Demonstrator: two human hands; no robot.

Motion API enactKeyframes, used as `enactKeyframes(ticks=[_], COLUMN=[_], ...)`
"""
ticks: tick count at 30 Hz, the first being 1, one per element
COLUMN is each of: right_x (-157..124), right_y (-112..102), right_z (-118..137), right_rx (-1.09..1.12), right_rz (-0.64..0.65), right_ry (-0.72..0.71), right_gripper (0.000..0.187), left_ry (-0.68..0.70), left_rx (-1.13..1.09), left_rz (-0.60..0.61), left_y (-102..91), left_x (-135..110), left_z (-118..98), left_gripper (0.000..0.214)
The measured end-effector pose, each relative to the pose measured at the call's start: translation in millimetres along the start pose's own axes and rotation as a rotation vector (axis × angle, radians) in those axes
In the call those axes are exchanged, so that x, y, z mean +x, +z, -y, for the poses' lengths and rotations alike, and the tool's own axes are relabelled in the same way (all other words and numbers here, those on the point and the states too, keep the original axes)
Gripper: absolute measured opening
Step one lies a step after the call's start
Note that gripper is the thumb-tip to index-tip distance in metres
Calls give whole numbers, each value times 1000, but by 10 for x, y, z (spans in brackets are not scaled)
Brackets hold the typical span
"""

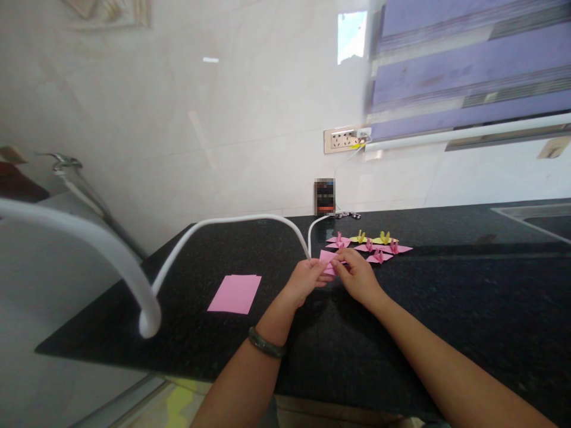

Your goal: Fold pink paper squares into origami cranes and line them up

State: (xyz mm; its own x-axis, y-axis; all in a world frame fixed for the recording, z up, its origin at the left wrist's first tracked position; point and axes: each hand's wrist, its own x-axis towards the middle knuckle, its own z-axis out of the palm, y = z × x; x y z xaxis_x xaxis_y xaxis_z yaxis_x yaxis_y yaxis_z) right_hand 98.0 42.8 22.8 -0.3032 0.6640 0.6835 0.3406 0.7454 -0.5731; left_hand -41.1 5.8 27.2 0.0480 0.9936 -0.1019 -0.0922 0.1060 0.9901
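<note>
A partly folded piece of pink origami paper (pixel 328 257) is held between my two hands above the black countertop. My left hand (pixel 306 279) grips its left and lower side, thumb on top and fingers beneath. On the right edge, my right hand (pixel 357 274) pinches the paper with thumb and fingertips, which hide part of the folds. Just beyond my right hand stand several folded paper cranes, pink ones (pixel 378 257) in front and yellow ones (pixel 384 238) at the back. To the left of my hands lies a small stack of flat pink paper squares (pixel 235 293).
A white bent tube stand (pixel 250 217) curves over the counter (pixel 178 321) on the left. A phone (pixel 325 197) leans against the wall, its cable running up to a socket (pixel 341 140). At the right is a sink rim (pixel 513 213); a faucet (pixel 66 161) is far left.
</note>
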Motion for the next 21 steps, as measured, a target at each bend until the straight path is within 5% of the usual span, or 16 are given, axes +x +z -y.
enactKeyframes(ticks=[15,21], right_x=[-9,-17], right_y=[8,41], right_z=[-23,-77], right_rx=[56,160], right_rz=[61,21], right_ry=[26,262], right_gripper=[13,20], left_ry=[47,56], left_rx=[132,162], left_rz=[-37,-44], left_y=[4,7], left_x=[10,5], left_z=[24,17], left_gripper=[30,27])
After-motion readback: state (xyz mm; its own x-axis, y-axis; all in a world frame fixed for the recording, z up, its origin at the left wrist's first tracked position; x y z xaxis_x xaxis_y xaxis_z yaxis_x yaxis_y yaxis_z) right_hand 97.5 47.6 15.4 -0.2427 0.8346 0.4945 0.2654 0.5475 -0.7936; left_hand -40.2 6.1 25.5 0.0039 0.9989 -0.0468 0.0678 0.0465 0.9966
